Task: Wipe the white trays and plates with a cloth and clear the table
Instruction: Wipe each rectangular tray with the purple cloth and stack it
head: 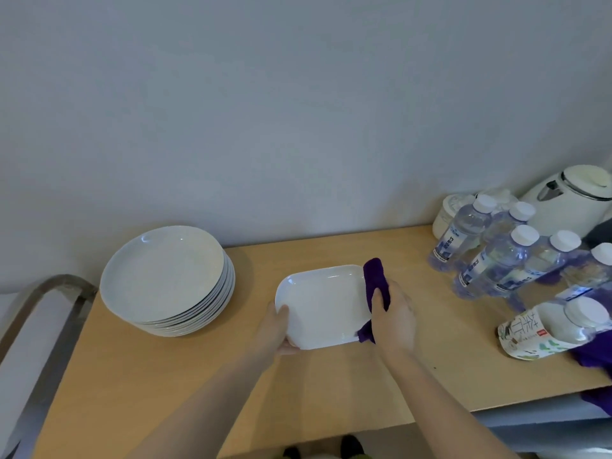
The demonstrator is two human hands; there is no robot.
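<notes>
plain grey wall (298,94), light wooden table (331,392)

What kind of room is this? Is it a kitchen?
Probably a pantry or break-room corner, not a full kitchen. A wooden table stands against a plain wall and holds a stack of plates, a white kettle and many water bottles. No sink or stove shows.

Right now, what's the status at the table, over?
Left hand grips tray edge. Right hand holds cloth against tray's right rim. Plate stack waiting at left. Bottles crowd right side.
</notes>
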